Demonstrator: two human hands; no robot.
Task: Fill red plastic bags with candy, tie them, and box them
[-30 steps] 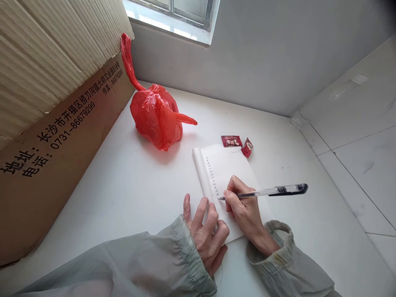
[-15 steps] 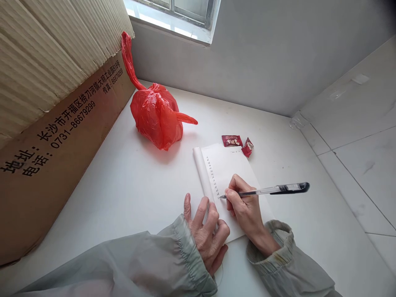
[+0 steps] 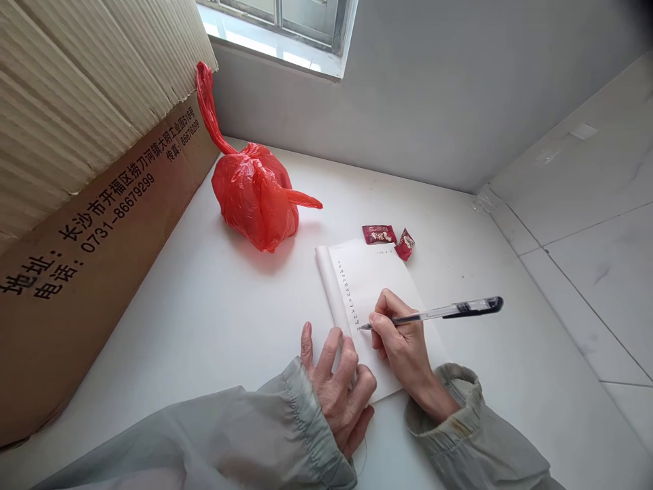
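A white paper pad (image 3: 364,265) lies on the white table, its left edge rolled over. Down its left side runs a column of small handwritten figures. My right hand (image 3: 403,340) grips a clear pen (image 3: 433,313) with a black cap on its back end; the tip touches the paper at the foot of the column. Resting on the rolled edge and lower part of the pad, my left hand (image 3: 341,388) has its fingers spread and holds nothing. Two small dark red packets, one flat (image 3: 379,235) and one crumpled (image 3: 405,245), are at the pad's top edge.
A knotted red plastic bag (image 3: 255,197) sits on the table (image 3: 229,306) behind the pad. At the left stands a large cardboard box (image 3: 102,224) with printed writing. A grey wall and a window (image 3: 306,27) close off the back; pale tiles are at the right.
The whole view has shifted slightly, with the bag and pad a little lower and to the left. At the pen tip, the last handwritten figure has more strokes.
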